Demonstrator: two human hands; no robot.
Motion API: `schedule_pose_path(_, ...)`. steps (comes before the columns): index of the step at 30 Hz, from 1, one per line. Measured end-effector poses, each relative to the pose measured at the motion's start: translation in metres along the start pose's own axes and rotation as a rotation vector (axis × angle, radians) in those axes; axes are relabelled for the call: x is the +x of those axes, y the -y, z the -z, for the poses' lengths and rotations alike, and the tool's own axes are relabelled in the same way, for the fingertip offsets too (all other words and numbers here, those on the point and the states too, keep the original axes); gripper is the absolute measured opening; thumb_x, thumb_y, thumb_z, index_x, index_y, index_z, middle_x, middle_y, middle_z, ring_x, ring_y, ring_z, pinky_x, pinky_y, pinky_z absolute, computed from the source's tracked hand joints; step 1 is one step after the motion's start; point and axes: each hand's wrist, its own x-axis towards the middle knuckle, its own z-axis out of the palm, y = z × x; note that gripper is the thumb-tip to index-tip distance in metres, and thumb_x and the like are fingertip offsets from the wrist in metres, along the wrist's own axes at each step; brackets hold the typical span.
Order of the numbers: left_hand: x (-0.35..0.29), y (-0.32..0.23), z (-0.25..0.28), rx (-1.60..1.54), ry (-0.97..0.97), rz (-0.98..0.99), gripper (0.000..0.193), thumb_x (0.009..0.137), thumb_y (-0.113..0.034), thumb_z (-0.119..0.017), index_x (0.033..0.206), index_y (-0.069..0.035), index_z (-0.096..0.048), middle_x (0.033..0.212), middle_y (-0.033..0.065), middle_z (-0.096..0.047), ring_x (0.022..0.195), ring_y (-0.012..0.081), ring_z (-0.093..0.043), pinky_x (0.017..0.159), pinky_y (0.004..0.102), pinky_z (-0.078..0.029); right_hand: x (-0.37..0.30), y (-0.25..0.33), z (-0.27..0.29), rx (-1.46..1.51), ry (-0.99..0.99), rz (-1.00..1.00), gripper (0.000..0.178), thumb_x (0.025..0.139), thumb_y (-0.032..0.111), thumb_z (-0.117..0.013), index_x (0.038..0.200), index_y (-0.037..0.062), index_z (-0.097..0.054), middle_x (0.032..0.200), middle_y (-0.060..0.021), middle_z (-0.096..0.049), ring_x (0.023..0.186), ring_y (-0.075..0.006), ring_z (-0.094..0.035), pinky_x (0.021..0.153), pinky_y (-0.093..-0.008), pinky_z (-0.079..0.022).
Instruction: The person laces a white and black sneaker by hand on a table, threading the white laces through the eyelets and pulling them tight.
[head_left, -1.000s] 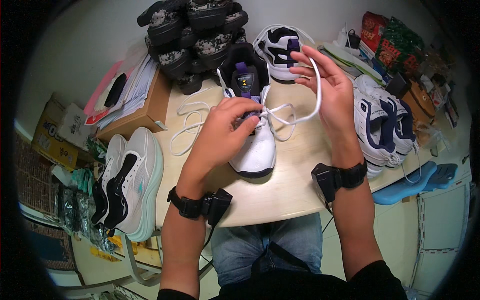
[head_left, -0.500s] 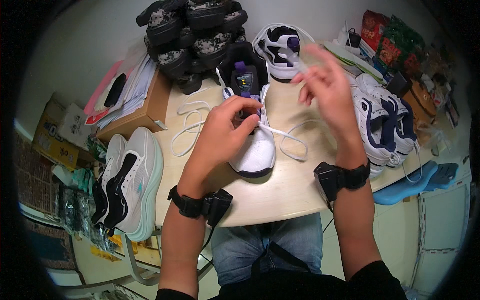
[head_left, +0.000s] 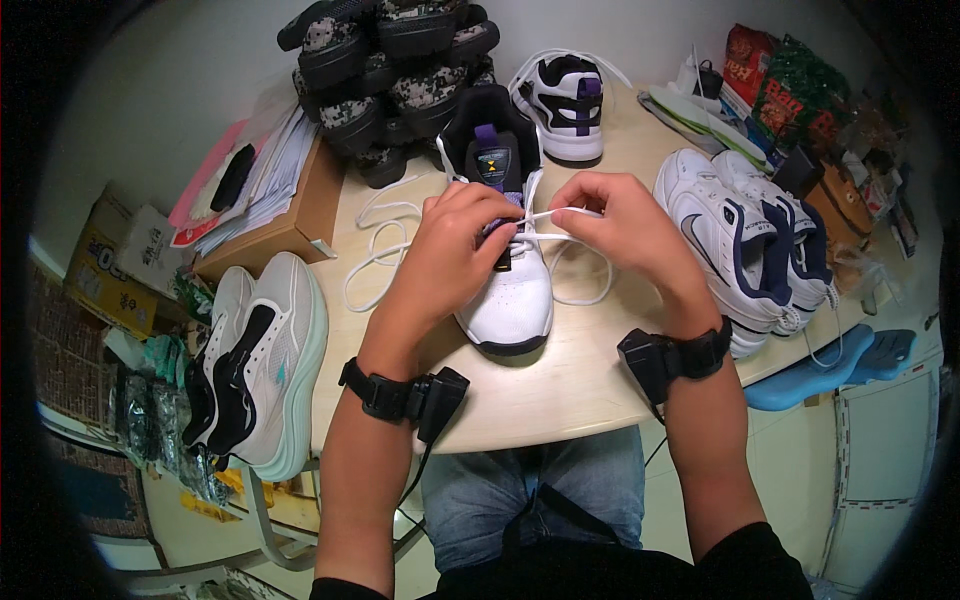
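At middle left, a pair of pale grey mesh running shoes with mint foam soles (head_left: 292,400) stands on the pale wooden table (head_left: 570,395). The left hand (head_left: 455,240) rests at the lacing, thumb and forefinger curved near each other; whether they grip cannot be told. The white shoe with black collar and purple tab (head_left: 508,300) sits at centre, toe toward the lower edge. The right hand (head_left: 620,220) pinches its thin white lace (head_left: 540,214) between thumb and forefinger. White-and-navy leather sneakers (head_left: 712,230) stand at right.
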Motion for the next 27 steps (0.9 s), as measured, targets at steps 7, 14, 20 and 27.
schedule_pose_path(7, 0.002, 0.000, 0.001, 0.017, -0.001, 0.039, 0.013, 0.079, -0.004, -0.069, 0.090, 0.002, -0.067, 0.084, 0.0119, -0.061, 0.080, 0.0271, -0.058, 0.070, 0.0357, -0.047, 0.005, -0.003, -0.018, 0.015, 0.009, 0.099, 0.018, 0.081, 0.015, -0.069, 0.088, -0.0014, -0.067, 0.072, -0.0102, -0.065, 0.065, -0.0136, -0.058, 0.063, -0.0287, -0.047)
schedule_pose_path(14, 0.001, -0.004, 0.001, 0.039, -0.020, 0.078, 0.012, 0.079, -0.004, -0.069, 0.090, 0.002, -0.067, 0.081, 0.0115, -0.059, 0.077, 0.0263, -0.058, 0.067, 0.0349, -0.047, 0.004, 0.003, -0.020, -0.027, -0.111, 0.135, 0.018, 0.082, 0.016, -0.068, 0.089, 0.0000, -0.069, 0.074, -0.0125, -0.067, 0.067, -0.0151, -0.062, 0.065, -0.0282, -0.048)
schedule_pose_path(20, -0.001, -0.007, 0.002, 0.055, 0.001, 0.097, 0.013, 0.079, -0.006, -0.069, 0.091, 0.000, -0.068, 0.084, 0.0109, -0.059, 0.082, 0.0262, -0.056, 0.071, 0.0347, -0.046, 0.000, 0.011, -0.006, -0.079, -0.068, 0.027, 0.016, 0.078, 0.014, -0.068, 0.087, 0.0005, -0.070, 0.074, -0.0129, -0.068, 0.068, -0.0158, -0.063, 0.066, -0.0289, -0.050)
schedule_pose_path(27, -0.002, -0.006, 0.000, 0.074, 0.038, 0.080, 0.014, 0.079, -0.007, -0.068, 0.092, -0.001, -0.068, 0.086, 0.0093, -0.060, 0.087, 0.0265, -0.054, 0.077, 0.0358, -0.044, 0.005, -0.004, -0.012, -0.080, -0.022, 0.064, 0.017, 0.076, 0.015, -0.066, 0.083, -0.0004, -0.069, 0.070, -0.0131, -0.066, 0.065, -0.0156, -0.062, 0.063, -0.0286, -0.049)
